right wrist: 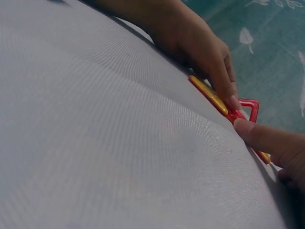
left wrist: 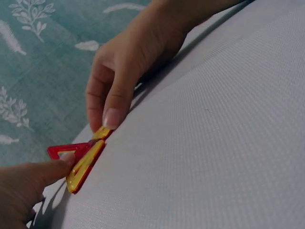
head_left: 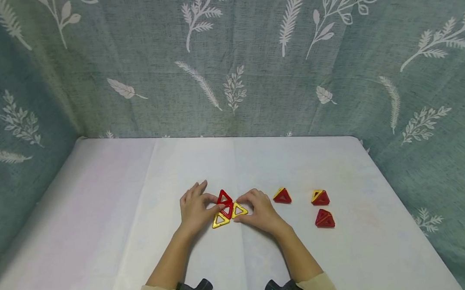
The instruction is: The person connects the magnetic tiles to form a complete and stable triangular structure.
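In the head view, several triangular magnetic tiles lie edge to edge between the hands: a far red triangle (head_left: 227,195), a middle red triangle (head_left: 230,211), a left yellow triangle (head_left: 221,225) and a right yellow triangle (head_left: 243,210). My left hand (head_left: 194,209) holds the red triangles, its thumb over the middle one and its index finger at the far one's left edge. Its other fingers are raised. Thumb and index finger of my right hand (head_left: 260,211) pinch the right yellow triangle. The left wrist view shows the left yellow triangle (left wrist: 93,160) near the left thumb.
Right of the hands stand three small pyramids: a red-and-yellow pyramid (head_left: 283,197), another red-and-yellow pyramid (head_left: 321,198) and a red pyramid (head_left: 325,219). A white cloth (head_left: 103,211) covers the table. Green leaf-patterned curtains (head_left: 253,75) hang behind and at the sides.
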Demonstrator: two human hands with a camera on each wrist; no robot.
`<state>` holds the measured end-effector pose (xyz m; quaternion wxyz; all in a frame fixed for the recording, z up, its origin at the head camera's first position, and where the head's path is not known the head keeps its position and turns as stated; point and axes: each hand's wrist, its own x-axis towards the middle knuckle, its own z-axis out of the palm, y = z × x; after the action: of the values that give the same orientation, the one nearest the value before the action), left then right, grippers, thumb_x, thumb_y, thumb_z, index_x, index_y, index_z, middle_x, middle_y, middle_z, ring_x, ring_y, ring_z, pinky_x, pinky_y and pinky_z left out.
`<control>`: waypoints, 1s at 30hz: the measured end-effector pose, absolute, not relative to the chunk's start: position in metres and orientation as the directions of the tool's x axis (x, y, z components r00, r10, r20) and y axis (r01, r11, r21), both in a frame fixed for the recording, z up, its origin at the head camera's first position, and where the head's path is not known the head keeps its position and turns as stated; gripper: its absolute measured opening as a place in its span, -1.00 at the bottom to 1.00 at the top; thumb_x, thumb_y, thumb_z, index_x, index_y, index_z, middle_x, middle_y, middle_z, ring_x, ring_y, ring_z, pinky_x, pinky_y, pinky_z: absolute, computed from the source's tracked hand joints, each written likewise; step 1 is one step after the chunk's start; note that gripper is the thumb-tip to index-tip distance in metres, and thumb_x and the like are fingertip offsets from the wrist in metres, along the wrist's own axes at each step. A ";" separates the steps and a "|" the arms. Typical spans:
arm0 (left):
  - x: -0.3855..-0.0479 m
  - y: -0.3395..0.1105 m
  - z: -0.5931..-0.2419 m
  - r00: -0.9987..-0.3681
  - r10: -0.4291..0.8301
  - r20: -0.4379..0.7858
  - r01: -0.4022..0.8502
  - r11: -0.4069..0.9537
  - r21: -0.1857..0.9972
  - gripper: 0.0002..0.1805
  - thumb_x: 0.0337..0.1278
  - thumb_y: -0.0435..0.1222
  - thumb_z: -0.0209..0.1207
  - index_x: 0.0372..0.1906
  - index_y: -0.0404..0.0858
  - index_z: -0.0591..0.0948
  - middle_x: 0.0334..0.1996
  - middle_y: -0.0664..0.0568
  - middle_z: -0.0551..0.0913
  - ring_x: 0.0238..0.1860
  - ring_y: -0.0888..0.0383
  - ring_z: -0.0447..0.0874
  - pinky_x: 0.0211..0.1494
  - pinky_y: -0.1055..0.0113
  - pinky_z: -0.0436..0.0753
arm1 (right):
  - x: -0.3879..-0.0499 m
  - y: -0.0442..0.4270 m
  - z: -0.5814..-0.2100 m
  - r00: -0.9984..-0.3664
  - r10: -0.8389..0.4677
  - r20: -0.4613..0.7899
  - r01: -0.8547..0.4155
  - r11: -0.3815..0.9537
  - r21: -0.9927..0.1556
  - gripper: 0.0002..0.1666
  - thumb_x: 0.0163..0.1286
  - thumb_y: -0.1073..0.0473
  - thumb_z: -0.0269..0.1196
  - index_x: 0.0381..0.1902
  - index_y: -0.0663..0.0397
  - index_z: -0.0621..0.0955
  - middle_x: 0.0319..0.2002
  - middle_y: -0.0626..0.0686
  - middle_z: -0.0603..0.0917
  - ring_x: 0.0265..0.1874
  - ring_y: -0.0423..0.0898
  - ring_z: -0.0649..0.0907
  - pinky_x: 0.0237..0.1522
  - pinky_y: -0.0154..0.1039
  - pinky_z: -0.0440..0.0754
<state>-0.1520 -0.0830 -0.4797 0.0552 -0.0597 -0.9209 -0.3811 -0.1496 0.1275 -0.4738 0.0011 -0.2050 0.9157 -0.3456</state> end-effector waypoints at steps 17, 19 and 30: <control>-0.151 -0.087 -0.483 -0.984 0.048 0.172 0.158 0.684 0.712 -0.85 -0.10 -0.17 0.39 -0.52 -0.16 0.71 0.27 -0.13 0.43 0.39 -0.12 0.15 0.36 -0.10 -0.04 | -0.150 0.126 -0.475 -0.947 -0.257 0.193 -0.322 0.765 -0.558 -0.54 -0.14 -0.17 0.51 -0.36 -0.02 0.68 -0.54 -0.17 0.48 -0.48 -0.24 0.38 -0.29 -0.25 0.25; -0.150 -0.086 -0.483 -0.984 0.048 0.172 0.158 0.688 0.708 -0.85 -0.09 -0.17 0.38 -0.51 -0.17 0.72 0.27 -0.12 0.44 0.39 -0.10 0.16 0.37 -0.09 -0.03 | -0.149 0.126 -0.476 -0.943 -0.255 0.212 -0.331 0.762 -0.556 -0.54 -0.16 -0.17 0.52 -0.38 -0.03 0.67 -0.55 -0.18 0.47 -0.50 -0.25 0.38 -0.30 -0.27 0.25; -0.150 -0.086 -0.483 -0.982 0.066 0.177 0.170 0.711 0.682 -0.85 -0.04 -0.14 0.35 -0.50 -0.13 0.69 0.27 -0.10 0.44 0.38 -0.08 0.18 0.37 -0.09 -0.03 | -0.149 0.130 -0.484 -0.853 -0.314 0.418 -0.515 0.637 -0.574 -0.56 -0.15 -0.02 0.54 -0.35 0.00 0.61 -0.49 -0.13 0.47 -0.48 -0.28 0.40 -0.39 -0.38 0.37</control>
<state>-0.1500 -0.0857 -0.4827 0.0698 -0.0640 -0.9223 -0.3746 -0.1486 0.1301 -0.4845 -0.1409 -0.2321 0.8935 -0.3576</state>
